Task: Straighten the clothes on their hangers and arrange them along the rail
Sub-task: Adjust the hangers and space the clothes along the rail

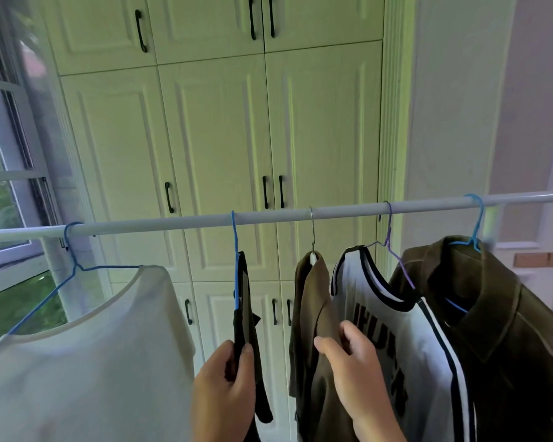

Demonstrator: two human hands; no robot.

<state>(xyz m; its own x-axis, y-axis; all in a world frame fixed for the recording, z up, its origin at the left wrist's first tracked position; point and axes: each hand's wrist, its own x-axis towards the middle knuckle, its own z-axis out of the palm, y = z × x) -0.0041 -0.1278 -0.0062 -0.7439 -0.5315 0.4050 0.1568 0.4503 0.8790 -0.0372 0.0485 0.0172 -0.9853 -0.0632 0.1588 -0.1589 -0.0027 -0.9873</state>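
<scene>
A white rail (179,225) runs across the view with several hangers on it. From left to right hang a cream top (87,352) on a blue wire hanger (74,269), a black garment (248,314) seen edge-on on a blue hanger, an olive-brown garment (310,317) on a white hanger with a metal hook, a white jersey (393,339) with black trim on a purple hanger, and a dark brown jacket (505,314) on a blue hanger. My left hand (225,390) pinches the black garment's edge. My right hand (355,374) grips the olive-brown garment's edge beside the jersey.
Cream cabinet doors (217,154) with black handles stand behind the rail. A window (4,193) with greenery outside is at the left, next to the rail's white upright post (61,275). A pale wall fills the right.
</scene>
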